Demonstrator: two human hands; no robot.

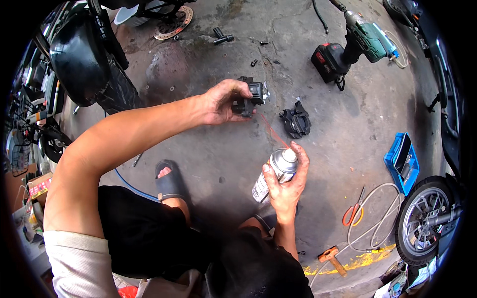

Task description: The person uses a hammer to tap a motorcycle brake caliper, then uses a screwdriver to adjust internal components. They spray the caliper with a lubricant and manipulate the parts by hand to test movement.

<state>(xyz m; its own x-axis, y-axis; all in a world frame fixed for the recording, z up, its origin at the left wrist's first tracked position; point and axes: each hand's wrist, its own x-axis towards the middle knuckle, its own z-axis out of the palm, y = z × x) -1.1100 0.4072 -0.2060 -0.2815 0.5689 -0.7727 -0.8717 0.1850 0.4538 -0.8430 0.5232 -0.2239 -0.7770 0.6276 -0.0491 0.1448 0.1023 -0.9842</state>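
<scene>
My left hand (221, 102) is closed around a black brake caliper (254, 93), held above the concrete floor with the arm stretched out in front of me. Closer to my body, my right hand (288, 181) grips a silver-and-white spray can (263, 186), its index finger on the nozzle. From that nozzle a thin red straw (272, 131) runs up toward the underside of the caliper. Whether any spray comes out, I cannot tell. A second black caliper (296, 120) lies on the floor, right of the held one and apart from both hands.
Beyond lie a green impact wrench (366, 40), a black bolt-like part (223, 37) and a brake disc (174, 24). At right are a blue tray (401, 163), orange-handled scissors (354, 214), a hose (375, 188), a hammer (333, 259) and a wheel (425, 221). Motorcycle parts (79, 59) stand left.
</scene>
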